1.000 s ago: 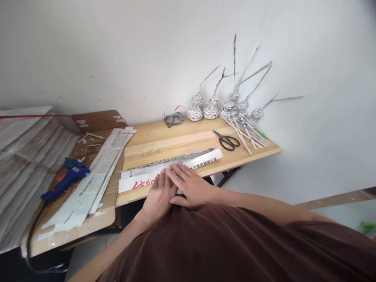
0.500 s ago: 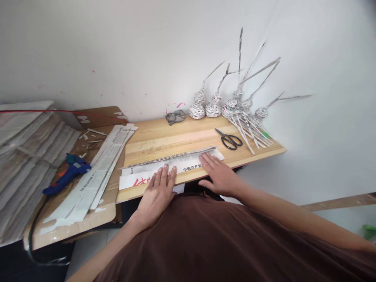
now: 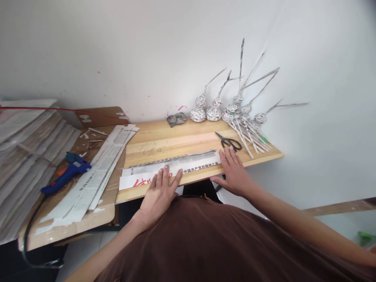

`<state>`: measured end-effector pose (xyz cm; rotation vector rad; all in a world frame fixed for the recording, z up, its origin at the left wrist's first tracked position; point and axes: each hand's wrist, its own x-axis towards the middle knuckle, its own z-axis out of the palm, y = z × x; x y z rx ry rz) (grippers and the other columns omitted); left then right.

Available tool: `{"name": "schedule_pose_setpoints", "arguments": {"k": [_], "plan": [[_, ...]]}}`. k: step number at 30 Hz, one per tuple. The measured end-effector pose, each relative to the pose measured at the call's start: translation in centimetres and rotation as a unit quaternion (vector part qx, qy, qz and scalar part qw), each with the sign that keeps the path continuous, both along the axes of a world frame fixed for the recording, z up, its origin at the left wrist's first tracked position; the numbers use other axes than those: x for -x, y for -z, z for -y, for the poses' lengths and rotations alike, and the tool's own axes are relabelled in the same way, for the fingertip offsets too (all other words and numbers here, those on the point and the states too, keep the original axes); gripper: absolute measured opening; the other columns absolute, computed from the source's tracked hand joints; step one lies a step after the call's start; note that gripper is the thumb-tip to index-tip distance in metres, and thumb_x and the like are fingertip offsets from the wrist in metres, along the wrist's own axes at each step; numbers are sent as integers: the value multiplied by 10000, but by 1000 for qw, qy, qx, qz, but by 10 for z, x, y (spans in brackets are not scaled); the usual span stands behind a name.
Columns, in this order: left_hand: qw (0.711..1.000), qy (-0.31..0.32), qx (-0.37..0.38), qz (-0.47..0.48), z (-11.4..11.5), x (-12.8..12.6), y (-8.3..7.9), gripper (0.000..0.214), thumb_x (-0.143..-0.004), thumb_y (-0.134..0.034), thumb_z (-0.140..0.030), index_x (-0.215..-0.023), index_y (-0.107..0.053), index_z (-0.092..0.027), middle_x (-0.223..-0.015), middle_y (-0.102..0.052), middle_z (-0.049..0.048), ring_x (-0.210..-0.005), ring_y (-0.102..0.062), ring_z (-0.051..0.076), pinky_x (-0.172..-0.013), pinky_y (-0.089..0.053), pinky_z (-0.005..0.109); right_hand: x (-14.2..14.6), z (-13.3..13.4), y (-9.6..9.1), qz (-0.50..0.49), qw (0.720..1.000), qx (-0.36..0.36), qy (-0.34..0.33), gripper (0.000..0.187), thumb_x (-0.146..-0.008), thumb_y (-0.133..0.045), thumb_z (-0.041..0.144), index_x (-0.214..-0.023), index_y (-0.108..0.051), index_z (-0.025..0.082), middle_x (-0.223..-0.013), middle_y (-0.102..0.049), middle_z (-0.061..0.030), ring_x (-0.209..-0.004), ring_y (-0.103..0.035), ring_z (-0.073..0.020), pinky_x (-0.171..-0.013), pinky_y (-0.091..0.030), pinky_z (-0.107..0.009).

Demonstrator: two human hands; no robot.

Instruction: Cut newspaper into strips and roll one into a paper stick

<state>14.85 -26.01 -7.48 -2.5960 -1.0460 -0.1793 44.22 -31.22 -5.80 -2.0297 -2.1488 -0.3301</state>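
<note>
A long folded strip of newspaper lies along the front edge of the wooden tabletop, with red and black print facing up. My left hand rests on it with fingers stretched out, pressing near the red characters. At the strip's right end lies my right hand, flat, fingers extended and thumb apart, its fingertips at the paper's edge. Just beyond those fingers is a pair of black-handled scissors, partly overlapped by the fingertips. Neither hand grips anything.
Several woven-paper gourds stand against the wall, with loose paper sticks before them. A grey crumpled cloth-like lump sits nearby. At left are a blue glue gun, cut newspaper strips on cardboard and a tall newspaper stack.
My right hand has slid rightward along the newspaper strip to its right end, uncovering more black characters. My left hand stays in nearly the same place, its thumb spread wider.
</note>
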Motion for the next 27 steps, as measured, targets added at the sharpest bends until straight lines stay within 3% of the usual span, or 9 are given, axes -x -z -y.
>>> {"name": "schedule_pose_setpoints", "arguments": {"k": [3, 6, 10, 13, 16, 18, 20, 23, 27], "plan": [[1000, 5, -7, 30, -1, 3, 2, 657, -893, -549, -444, -1471, -360, -196, -1461, -428, 242, -1292, -482, 381, -1017, -448, 479, 17, -2, -12, -17, 998, -29, -54, 869, -904, -393, 636, -1515, -231, 40, -1586, -183, -195, -1480, -9, -321, -1187, -138, -503], [996, 11, -10, 84, -5, 7, 0, 562, -925, -456, -495, -1345, -514, -126, -1376, -535, 217, -1228, -551, 339, -953, -502, 436, 36, -15, -16, -41, 995, -27, -89, 718, -962, -358, 518, -1503, -281, 52, -1565, -273, -162, -1477, -106, -294, -1192, -159, -477], [996, -7, -6, 93, -13, 6, -13, 335, -981, -384, -341, -1012, -664, -159, -1006, -713, 117, -869, -693, 247, -676, -554, 340, 49, -37, -5, -61, 993, 7, -100, 526, -997, -309, 335, -1441, -419, 75, -1466, -462, -138, -1423, -295, -292, -1176, -215, -487], [996, -7, -5, 90, -20, 1, -21, 306, -971, -408, -309, -880, -667, -175, -897, -707, 94, -807, -681, 257, -676, -545, 372, 48, -44, 5, -78, 992, 20, -94, 482, -987, -326, 284, -1385, -498, 73, -1417, -516, -155, -1368, -398, -295, -1143, -297, -481], [991, 25, -15, 133, -29, -2, -21, 291, -959, -443, -284, -1127, -643, -156, -1265, -627, 140, -1199, -560, 319, -943, -491, 452, 39, -43, 9, -112, 988, 19, -103, 462, -984, -356, 301, -1359, -536, 100, -1406, -533, -137, -1349, -431, -278, -1120, -351, -458], [989, 30, -2, 146, -35, -2, -14, 409, -967, -427, -277, -1343, -513, -143, -1435, -503, 132, -1355, -415, 319, -1076, -388, 495, 30, -43, 9, -141, 984, 16, -107, 441, -980, -383, 319, -1335, -568, 135, -1389, -554, -118, -1335, -453, -263, -1114, -365, -459], [990, 19, 34, 138, -41, 0, -6, 464, -978, -395, -307, -1408, -448, -140, -1458, -481, 107, -1369, -402, 307, -1110, -350, 514, 20, -42, 8, -162, 981, 12, -107, 417, -970, -419, 331, -1301, -603, 157, -1363, -578, -110, -1322, -473, -257, -1109, -374, -463], [989, 6, 83, 120, -47, 5, 2, 471, -986, -360, -361, -1379, -498, -143, -1430, -511, 78, -1345, -440, 293, -1108, -370, 496, 6, -41, 8, -174, 980, -4, -91, 395, -958, -456, 334, -1258, -639, 155, -1324, -609, -112, -1303, -495, -263, -1101, -386, -461], [987, -5, 96, 132, -47, 8, 3, 472, -988, -343, -374, -1374, -514, -164, -1435, -498, 64, -1351, -431, 284, -1109, -376, 491, -7, -38, 11, -181, 981, -32, -56, 384, -953, -463, 335, -1240, -656, 167, -1294, -635, -92, -1297, -501, -271, -1099, -394, -460]]}}
